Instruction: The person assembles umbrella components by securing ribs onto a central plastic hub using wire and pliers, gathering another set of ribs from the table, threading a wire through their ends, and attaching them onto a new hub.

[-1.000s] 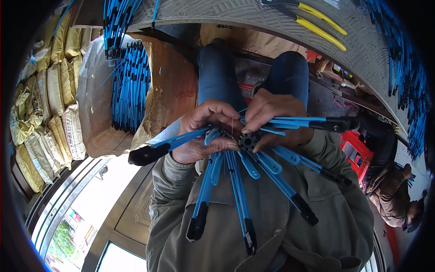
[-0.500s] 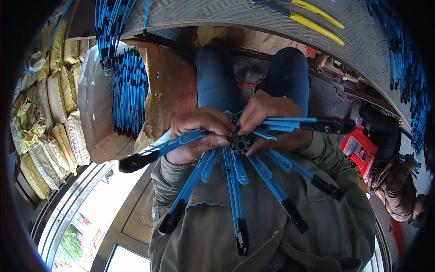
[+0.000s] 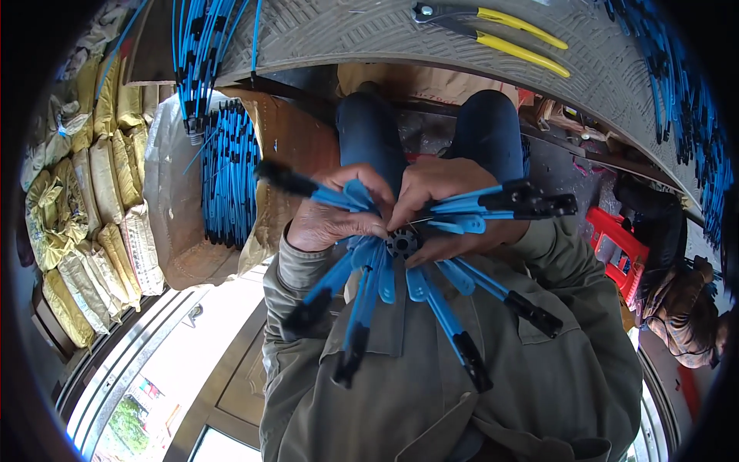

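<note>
Both hands meet over my lap around a small black round hub [image 3: 402,244]. Several blue ribs with black tips [image 3: 454,331] fan out from it, most pointing toward my chest. My left hand [image 3: 331,217] pinches one blue rib [image 3: 308,189] that points up and left, its fingertips right at the hub. My right hand [image 3: 454,209] holds the hub from the other side, and two blue ribs [image 3: 508,202] stick out to the right under its fingers. A thin wire shows between the fingertips of the two hands.
A cardboard box [image 3: 277,138] at the left holds a bundle of blue ribs [image 3: 227,177]. Yellow-handled pliers [image 3: 493,31] lie on a ridged grey mat [image 3: 346,31]. More blue ribs [image 3: 677,92] lie at the right. Yellow sacks [image 3: 85,192] are stacked far left. A red object [image 3: 616,246] and another person [image 3: 685,308] are at the right.
The rib in my left hand has swung from pointing down-left to pointing up-left. The fan of ribs has turned slightly and both hands have closed in on the hub.
</note>
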Action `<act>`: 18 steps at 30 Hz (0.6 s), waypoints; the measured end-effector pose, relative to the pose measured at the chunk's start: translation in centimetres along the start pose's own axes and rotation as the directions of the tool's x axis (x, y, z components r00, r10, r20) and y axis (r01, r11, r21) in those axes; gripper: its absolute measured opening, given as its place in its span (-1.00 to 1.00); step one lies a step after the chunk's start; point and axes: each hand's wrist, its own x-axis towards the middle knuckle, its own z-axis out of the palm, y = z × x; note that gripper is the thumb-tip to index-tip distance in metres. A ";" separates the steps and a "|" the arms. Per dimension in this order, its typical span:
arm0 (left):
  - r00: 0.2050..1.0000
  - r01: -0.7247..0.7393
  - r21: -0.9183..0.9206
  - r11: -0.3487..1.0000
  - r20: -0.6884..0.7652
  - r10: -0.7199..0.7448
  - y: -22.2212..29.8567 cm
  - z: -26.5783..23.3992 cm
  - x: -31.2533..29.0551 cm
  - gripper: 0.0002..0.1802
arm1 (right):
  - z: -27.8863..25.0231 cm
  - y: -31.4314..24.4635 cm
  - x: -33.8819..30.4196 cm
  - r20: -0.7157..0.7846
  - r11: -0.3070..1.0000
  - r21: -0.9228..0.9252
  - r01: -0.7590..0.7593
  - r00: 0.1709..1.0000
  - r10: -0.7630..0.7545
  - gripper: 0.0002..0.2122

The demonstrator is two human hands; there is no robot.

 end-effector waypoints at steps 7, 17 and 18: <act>0.273 -0.708 0.456 0.539 -0.527 0.805 -1.2 1.5 -3.9 -0.54 | 1.9 -0.6 1.4 -0.383 0.969 0.109 -0.223 0.890 0.248 -0.72; 0.481 -0.144 0.832 0.535 -0.414 0.773 -3.2 7.5 -1.7 -0.40 | 4.2 -1.4 1.1 -0.392 0.986 0.019 -0.165 0.906 0.159 -0.70; 0.477 -0.151 0.825 0.544 -0.421 0.771 -3.3 7.5 -1.7 -0.40 | 4.2 -1.4 0.7 -0.393 0.989 0.035 -0.146 0.908 0.148 -0.70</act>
